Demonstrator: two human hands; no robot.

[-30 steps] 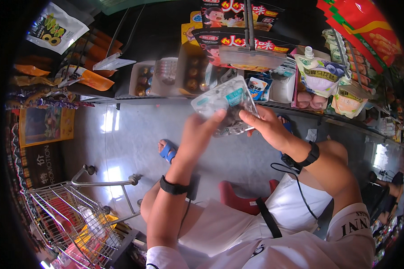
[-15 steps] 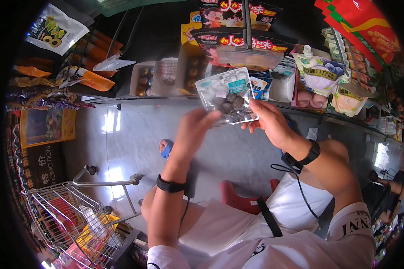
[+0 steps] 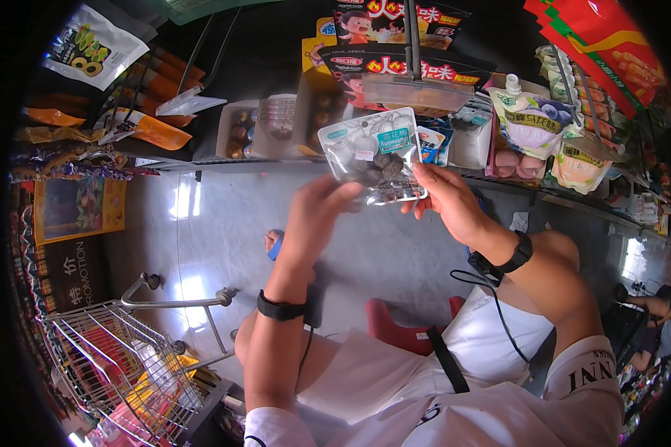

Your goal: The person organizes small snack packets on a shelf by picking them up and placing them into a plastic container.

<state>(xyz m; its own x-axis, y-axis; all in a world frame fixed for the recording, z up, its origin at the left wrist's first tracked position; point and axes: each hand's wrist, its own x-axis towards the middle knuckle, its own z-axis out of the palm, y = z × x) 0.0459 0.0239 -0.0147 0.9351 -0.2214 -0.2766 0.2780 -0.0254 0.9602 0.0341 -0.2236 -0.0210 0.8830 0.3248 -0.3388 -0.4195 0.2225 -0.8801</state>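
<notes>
Above the grey floor (image 3: 231,205), just in front of the stocked shelf (image 3: 205,163), a clear packet (image 3: 369,153) of dark, rounded pieces (image 3: 389,165) is held up, its lower right edge pinched in the grip of the right hand (image 3: 452,200). The left hand (image 3: 311,214) is blurred at the lower left corner; whether its grip is closed there cannot be told. Progress, as judged: packet in hand, seemingly unopened, not yet set down on shelf or in wire cart (image 3: 173,305).
</notes>
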